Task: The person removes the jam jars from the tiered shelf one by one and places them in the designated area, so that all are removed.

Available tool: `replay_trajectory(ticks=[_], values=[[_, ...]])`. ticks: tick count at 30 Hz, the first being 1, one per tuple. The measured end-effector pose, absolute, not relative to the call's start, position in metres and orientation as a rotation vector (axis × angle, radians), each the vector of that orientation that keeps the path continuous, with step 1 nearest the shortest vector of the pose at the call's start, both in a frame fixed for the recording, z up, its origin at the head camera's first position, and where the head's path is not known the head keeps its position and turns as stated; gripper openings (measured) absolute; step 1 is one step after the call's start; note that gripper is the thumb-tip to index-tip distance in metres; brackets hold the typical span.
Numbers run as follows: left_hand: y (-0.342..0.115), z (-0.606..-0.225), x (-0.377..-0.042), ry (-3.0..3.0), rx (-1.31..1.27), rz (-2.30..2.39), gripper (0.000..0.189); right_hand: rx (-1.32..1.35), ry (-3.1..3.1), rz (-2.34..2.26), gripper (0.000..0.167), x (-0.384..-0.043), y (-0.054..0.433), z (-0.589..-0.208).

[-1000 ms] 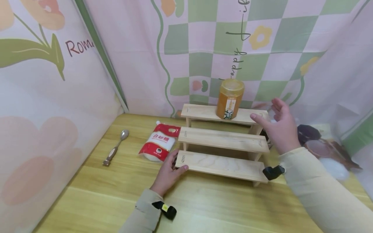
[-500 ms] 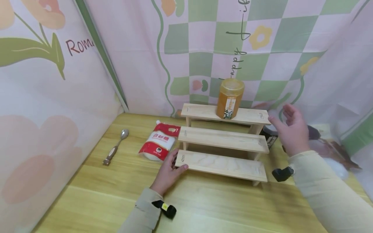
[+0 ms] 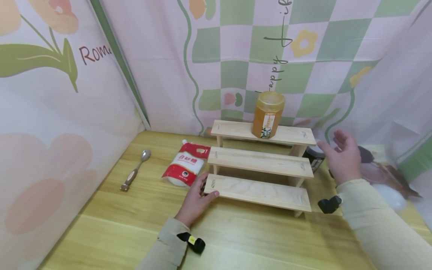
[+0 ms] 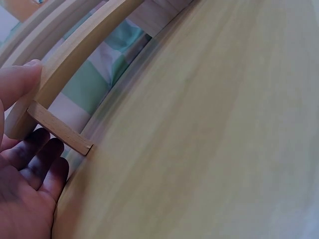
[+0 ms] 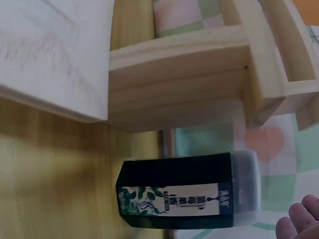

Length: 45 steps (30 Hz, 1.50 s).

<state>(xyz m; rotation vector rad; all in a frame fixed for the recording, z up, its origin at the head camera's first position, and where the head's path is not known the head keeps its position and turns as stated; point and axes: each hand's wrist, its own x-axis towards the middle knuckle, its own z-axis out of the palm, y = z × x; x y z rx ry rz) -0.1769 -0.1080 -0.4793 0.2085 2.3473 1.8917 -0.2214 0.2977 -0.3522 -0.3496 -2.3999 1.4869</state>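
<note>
A three-step wooden display rack [image 3: 260, 162] stands on the table. My left hand [image 3: 195, 200] holds the left end of its lowest step, the thumb on top and the fingers [image 4: 42, 157] below in the left wrist view. My right hand [image 3: 343, 159] is spread at the rack's right side, holding nothing. Nearest to it is a dark jar [image 5: 174, 172] with a pale translucent lid and a leafy label, standing beside the rack. On the top step sits a jar of amber honey [image 3: 268, 116], upright, with a yellowish lid.
A red-and-white bag of white sugar [image 3: 186, 165] lies left of the rack. Farther left is a metal spoon [image 3: 135, 170] with a decorated handle. Several dark and clear items, including a whitish rounded one [image 3: 390, 197], lie behind my right forearm. Printed curtains [image 3: 162, 67] enclose the table.
My right hand has moved right and down, away from the top step's end, and more of the dark jar shows. My left hand stays on the lowest step.
</note>
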Motion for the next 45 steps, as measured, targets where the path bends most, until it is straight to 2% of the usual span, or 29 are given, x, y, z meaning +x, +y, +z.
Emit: replay_trajectory(ticks=[8, 23, 32, 39, 45], values=[[-0.107, -0.478, -0.176, 2.342, 0.193, 1.883, 0.082, -0.416, -2.394, 1.480, 0.079, -0.228, 0.303, -0.367], [-0.107, -0.479, -0.177, 2.340, 0.152, 1.874, 0.086, -0.450, -2.447, 1.465, 0.097, -0.254, 0.308, -0.389], [-0.107, -0.479, -0.177, 2.355, 0.154, 1.862, 0.086, -0.420, -2.498, 1.380, 0.096, -0.258, 0.311, -0.398], [-0.108, -0.478, -0.176, 2.362, 0.178, 1.864, 0.085, -0.423, -2.540, 1.375, 0.104, -0.260, 0.320, -0.408], [-0.107, -0.479, -0.176, 2.367, 0.177, 1.863, 0.084, -0.414, -2.544, 1.355, 0.102, -0.261, 0.322, -0.413]])
